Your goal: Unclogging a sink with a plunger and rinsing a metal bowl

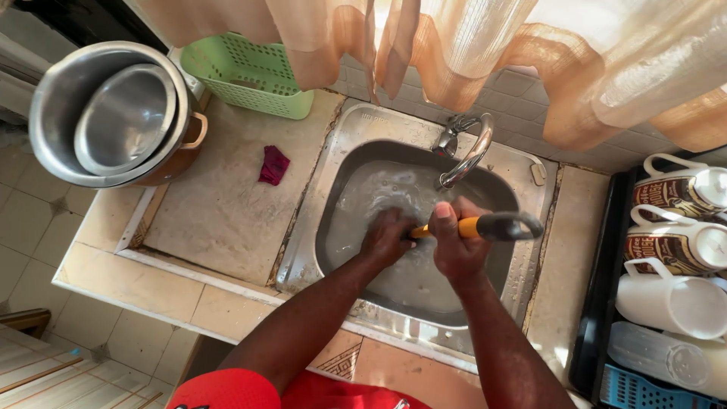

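Right hand [454, 246] is gripping a utensil's orange-and-grey handle [492, 226], grip clamped tight around the orange part, thumb up. The grey end with its hanging loop is sticking out to the right, over the basin. The working end is hidden behind the left hand [388, 236], so I cannot tell what kind of utensil it is. The left hand is pressing down at the hidden end, fingers curled; whether they are closed on a sponge or on the utensil itself I cannot tell.

Both hands are working low inside the steel sink [344, 129], just below the faucet spout [463, 155]. Water is covering the basin floor, looking cloudy.

To do this scrubbing well, my judgement: keeping the handle steady with the right hand while the left is rubbing along the hidden end, keeping it low over the basin so splashes are staying inside, and turning the handle so all sides are getting reached.

On the counter [219, 204] left of the sink, a dark red cloth [273, 165] is lying well apart from the hands. A green plastic basket [246, 76] is sitting against the wall, and nested steel pots [113, 113] are standing at far left. Mugs [681, 242] are lying on a dark rack at right. A peach curtain [469, 45] is hanging above.
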